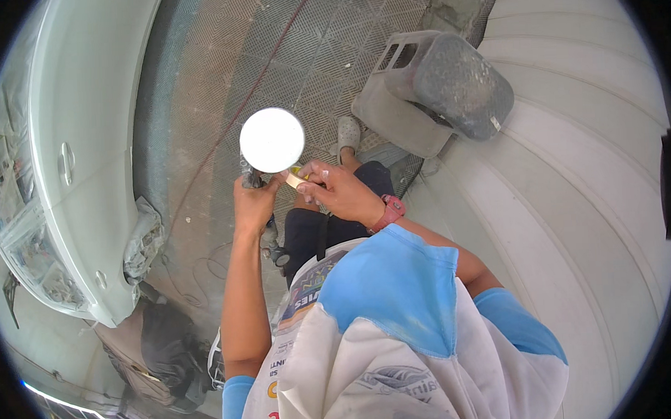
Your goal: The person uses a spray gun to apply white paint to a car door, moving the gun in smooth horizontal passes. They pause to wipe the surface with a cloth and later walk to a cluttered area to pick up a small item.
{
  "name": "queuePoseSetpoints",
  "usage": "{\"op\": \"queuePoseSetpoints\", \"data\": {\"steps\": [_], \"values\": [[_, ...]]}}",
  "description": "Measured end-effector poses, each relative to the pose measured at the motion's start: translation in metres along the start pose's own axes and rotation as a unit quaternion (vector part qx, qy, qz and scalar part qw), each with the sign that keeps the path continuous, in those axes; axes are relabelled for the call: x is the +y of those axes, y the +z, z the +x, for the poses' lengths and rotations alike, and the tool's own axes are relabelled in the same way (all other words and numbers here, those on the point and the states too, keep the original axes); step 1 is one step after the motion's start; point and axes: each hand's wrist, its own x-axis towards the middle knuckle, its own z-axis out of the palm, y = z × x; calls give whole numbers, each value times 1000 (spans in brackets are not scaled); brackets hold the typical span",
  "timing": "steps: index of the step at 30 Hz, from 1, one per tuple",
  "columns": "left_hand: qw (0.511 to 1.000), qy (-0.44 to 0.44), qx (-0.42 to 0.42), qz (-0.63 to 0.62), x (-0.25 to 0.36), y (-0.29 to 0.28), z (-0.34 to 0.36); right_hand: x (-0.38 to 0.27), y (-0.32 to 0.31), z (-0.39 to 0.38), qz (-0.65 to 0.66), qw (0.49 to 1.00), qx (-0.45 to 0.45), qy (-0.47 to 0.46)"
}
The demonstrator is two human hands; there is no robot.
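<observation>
A round white disc (pixel 272 139) sits on top of a tool, held up over a floor of patterned mats (pixel 299 54). The left hand (pixel 254 204) is closed around the tool under the disc. The right hand (pixel 335 191) pinches a small yellow piece (pixel 295 178) at the disc's edge. A white car (pixel 78 146) stands at the left, a grey stool (pixel 442 85) at the right, with open floor between.

Blue-and-white shirt (pixel 400 319), red wristwatch (pixel 390 209)
</observation>
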Motion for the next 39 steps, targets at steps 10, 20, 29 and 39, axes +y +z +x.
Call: {"op": "queuePoseSetpoints", "data": {"steps": [10, 20, 29, 39], "values": [[995, -21, 45, 89, -18, -10, -18, 25, -17, -15, -333, 923, 38, -188], [976, -129, 158, -74, -108, -102, -72, 104, -363, -18, -673, 573, 468, 17], [921, -233, 230, -211, -210, -168, -176, 107, -253, 52, -634, 674, 378, 17], [870, -129, 300, -370, -338, -255, -280, 86, 405, 11, -269, 907, -325, 27]]}}
